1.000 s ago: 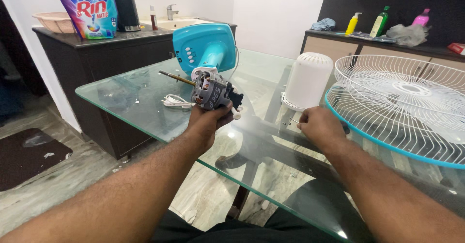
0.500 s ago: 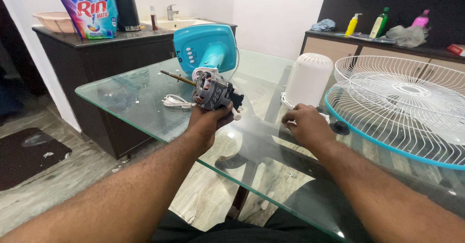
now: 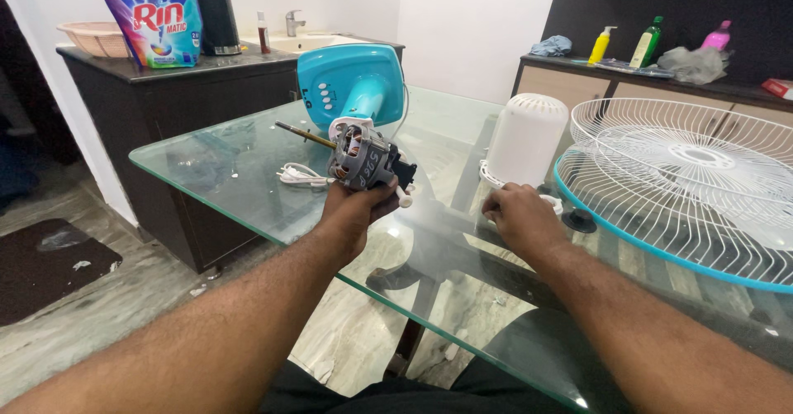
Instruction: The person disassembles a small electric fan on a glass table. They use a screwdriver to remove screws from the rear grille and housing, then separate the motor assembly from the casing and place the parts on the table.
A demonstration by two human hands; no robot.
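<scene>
Glass table [image 3: 231, 162]; fan motor [image 3: 361, 156] in left hand [image 3: 355, 208].

Left hand [image 3: 353, 208], closed round the grey fan motor with copper windings [image 3: 360, 160]: bare glass tabletop [image 3: 223, 170] lies open to its left; the coiled white power cord [image 3: 299, 175] lies just beyond the grip, the turquoise fan base [image 3: 351, 80] further behind. Right hand [image 3: 519, 216], knuckles down on the glass: the white cylindrical plastic motor cover [image 3: 525, 137] stands just ahead, the white wire fan guard with turquoise rim [image 3: 686, 183] crowds its right. Open glass runs between the two hands.
</scene>
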